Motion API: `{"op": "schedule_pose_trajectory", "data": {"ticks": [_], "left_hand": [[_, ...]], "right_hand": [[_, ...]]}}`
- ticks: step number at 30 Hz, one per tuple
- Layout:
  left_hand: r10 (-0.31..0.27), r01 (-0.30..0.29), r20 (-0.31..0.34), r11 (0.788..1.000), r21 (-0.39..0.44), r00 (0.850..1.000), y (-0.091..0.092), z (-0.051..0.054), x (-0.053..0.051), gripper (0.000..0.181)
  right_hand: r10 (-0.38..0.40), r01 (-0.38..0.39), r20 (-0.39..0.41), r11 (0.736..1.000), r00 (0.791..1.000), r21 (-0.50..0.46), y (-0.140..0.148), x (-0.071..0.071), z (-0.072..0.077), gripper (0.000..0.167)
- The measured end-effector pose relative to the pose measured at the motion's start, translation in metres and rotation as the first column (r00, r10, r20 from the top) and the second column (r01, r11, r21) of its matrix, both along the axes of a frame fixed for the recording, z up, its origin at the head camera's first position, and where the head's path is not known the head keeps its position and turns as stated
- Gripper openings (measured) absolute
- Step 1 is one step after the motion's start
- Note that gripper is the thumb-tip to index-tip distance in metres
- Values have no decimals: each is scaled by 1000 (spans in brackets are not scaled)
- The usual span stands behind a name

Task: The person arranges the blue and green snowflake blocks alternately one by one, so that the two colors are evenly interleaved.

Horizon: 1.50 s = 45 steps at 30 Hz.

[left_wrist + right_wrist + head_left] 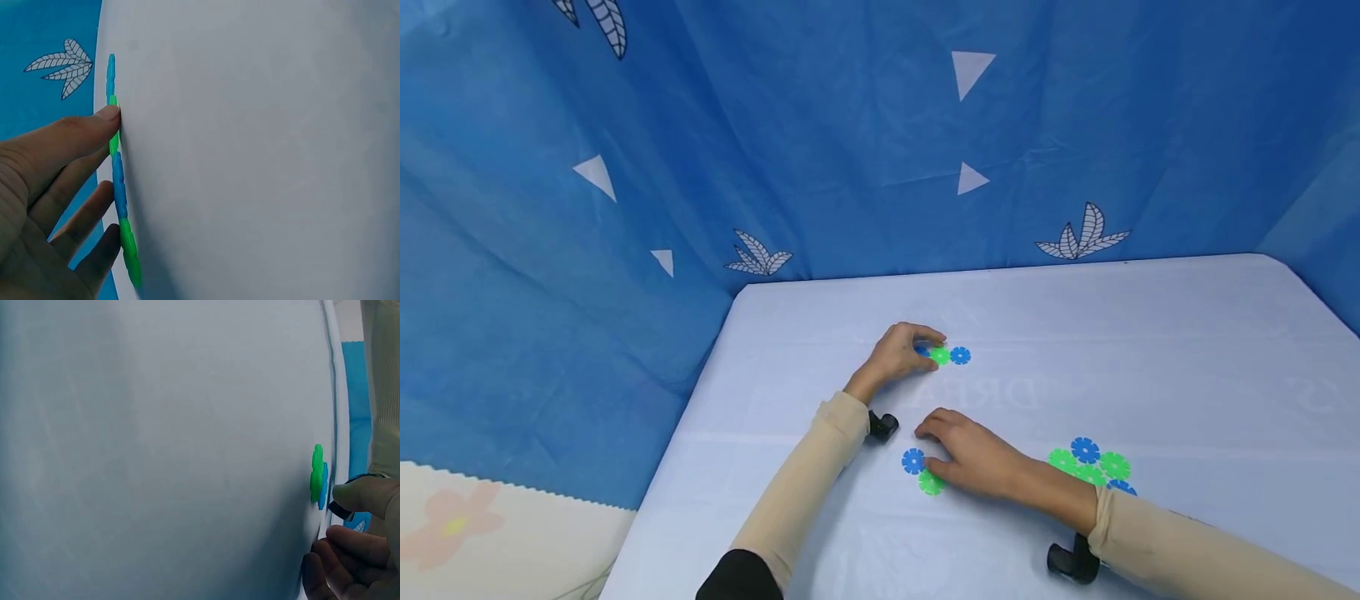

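My left hand is over the far part of the table, with thumb and fingers about a row of blue and green notched plastic discs. In the left wrist view, the joined discs appear edge-on, alternating blue and green. The left thumb is against a green one, while other fingertips touch the row lower down. Nearer the front, my right hand has its fingers loosely bent beside a blue disc and a green disc. The right thumb lies close to this pair; contact is unclear.
A cluster of green and blue discs lies on the white-covered table, partly behind the right forearm. Black wrist-worn devices show below the wrists. A blue patterned curtain stands along the table's far edge.
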State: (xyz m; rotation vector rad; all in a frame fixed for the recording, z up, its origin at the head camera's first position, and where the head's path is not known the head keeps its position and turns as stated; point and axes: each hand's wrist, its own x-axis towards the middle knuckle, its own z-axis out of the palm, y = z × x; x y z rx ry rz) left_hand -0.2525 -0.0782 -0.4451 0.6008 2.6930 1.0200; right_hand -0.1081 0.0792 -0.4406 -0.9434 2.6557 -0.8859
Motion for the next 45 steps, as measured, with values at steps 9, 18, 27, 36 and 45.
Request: {"op": "schedule_pose_trajectory", "data": {"ticks": [9, 18, 27, 36, 45], "left_hand": [[16, -16, 2, 1000, 14, 1000, 0, -1, 0, 40], [24, -24, 13, 999, 34, 1000, 0, -2, 1, 40], [26, -27, 11, 996, 83, 1000, 3, -4, -1, 40], [5, -6, 5, 994, 106, 1000, 9, -2, -3, 40], [-32, 28, 20, 987, 158, 999, 19, -4, -3, 38]], "right_hand": [[-7, 8, -21, 1000, 1000, 22, 1, 11, -4, 42], [-16, 17, -74, 1000, 997, 23, -3, 21, -4, 46], [-49, 56, -97, 996, 994, 64, -7, 30, -4, 52], [-88, 99, -93, 988, 992, 122, -5, 37, -3, 50], [-66, 76, -115, 994, 991, 82, -3, 39, -5, 30]]}}
